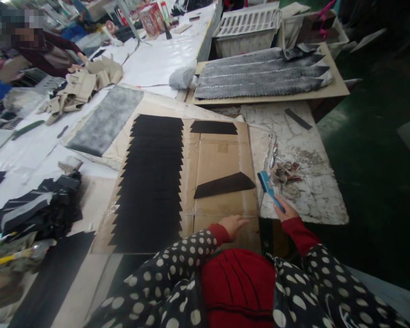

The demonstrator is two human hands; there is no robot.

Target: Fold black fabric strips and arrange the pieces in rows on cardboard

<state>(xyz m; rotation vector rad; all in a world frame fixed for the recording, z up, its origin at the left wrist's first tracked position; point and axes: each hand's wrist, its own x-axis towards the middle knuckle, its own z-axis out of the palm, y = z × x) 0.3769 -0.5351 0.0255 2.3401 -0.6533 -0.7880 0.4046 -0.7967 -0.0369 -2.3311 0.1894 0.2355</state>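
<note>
My right hand point(287, 208) is wrapped round the handle of a blue brush point(268, 187), its dark bristles facing the cardboard. My left hand point(233, 226) is over the lower right of a cardboard sheet point(222, 157), fingers stretched out and holding nothing. Between the hands and the far edge lies a loose black strip with slanted ends point(225, 185). Another black strip point(213, 127) lies flat near the cardboard's top. On the left half, many black strips overlap in a long row point(150, 182) with sawtooth edges.
A worn white board point(314, 182) with scraps lies to the right. Behind it, grey-coated strips point(259, 75) rest on a panel beside a white crate point(248, 27). Black pieces are heaped point(41, 205) at left. A co-worker point(44, 48) handles beige pieces point(85, 84) at far left.
</note>
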